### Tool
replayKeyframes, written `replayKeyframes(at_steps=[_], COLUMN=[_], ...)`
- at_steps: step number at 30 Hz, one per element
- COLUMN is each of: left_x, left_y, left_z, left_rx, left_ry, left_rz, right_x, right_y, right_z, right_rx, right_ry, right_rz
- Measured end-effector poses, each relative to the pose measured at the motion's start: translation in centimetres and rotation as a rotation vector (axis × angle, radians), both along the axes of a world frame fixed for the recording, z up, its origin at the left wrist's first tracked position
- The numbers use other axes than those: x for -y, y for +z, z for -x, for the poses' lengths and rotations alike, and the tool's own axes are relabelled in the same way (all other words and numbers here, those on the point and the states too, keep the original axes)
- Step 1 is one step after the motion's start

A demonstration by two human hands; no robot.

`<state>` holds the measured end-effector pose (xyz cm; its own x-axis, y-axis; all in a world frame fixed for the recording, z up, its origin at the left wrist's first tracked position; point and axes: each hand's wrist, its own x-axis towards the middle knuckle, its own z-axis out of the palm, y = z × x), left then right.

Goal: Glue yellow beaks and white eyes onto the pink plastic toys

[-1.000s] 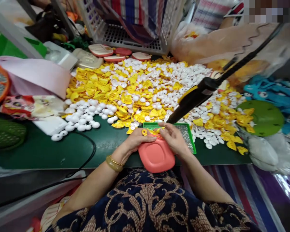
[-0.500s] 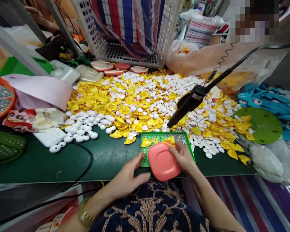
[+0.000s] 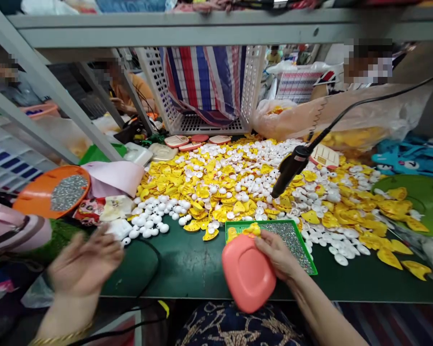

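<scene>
My right hand [image 3: 279,252] grips a coral-pink, rounded-square plastic piece [image 3: 248,274] by its upper right edge, at the table's front edge. A small yellow plastic part [image 3: 253,229] shows at the top of that piece, next to my fingers. Behind them lies a green tray [image 3: 312,264] with small silvery metal pieces [image 3: 290,242] in its right part. Out to the left, my left hand [image 3: 88,262] is raised and somewhat blurred, its fingers loosely apart and nothing visible in them. White eye-shaped plastic parts [image 3: 151,218] lie beyond it.
A heap of yellow and white plastic parts [image 3: 216,185] covers the table's middle. A black power screwdriver [image 3: 291,168] hangs above it on a cable. At left stand an orange bowl [image 3: 32,194] of metal pieces and a pink bottle [image 3: 12,228]. A metal frame [image 3: 166,34] crosses overhead.
My left hand has swung away from the coral piece, far to the left. My right hand still holds the piece. The view has tilted up and turned left, bringing the frame bar into sight.
</scene>
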<state>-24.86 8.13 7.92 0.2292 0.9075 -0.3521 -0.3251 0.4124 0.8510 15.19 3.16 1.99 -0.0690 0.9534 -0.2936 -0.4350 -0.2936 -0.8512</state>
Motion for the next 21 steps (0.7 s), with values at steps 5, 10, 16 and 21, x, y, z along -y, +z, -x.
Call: replayKeyframes(at_steps=[5,10,16,21], left_x=[-3.8,-2.5,-3.1,-4.4], left_y=[-0.8,-1.8,-2.0,-2.8], left_z=[-11.2,-19.0,-18.6,-15.3], left_rx=[0.152,0.19,0.104,0.111], left_ry=[-0.605,-0.634,-0.442,-0.279], left_rz=[-0.002,0.053,0.154,0.163], right_x=[-1.8,-1.8,-3.3,-8.3], right_y=[2.0,1.5,-1.0,0.1], right_z=[3.2,3.3,4.0,5.9], right_rx=[-0.198,-0.176,0.153,0.973], right_ry=[0.167,0.094,0.124,0.086], right_rz=[-0.066,-0.064,-0.17,-0.443])
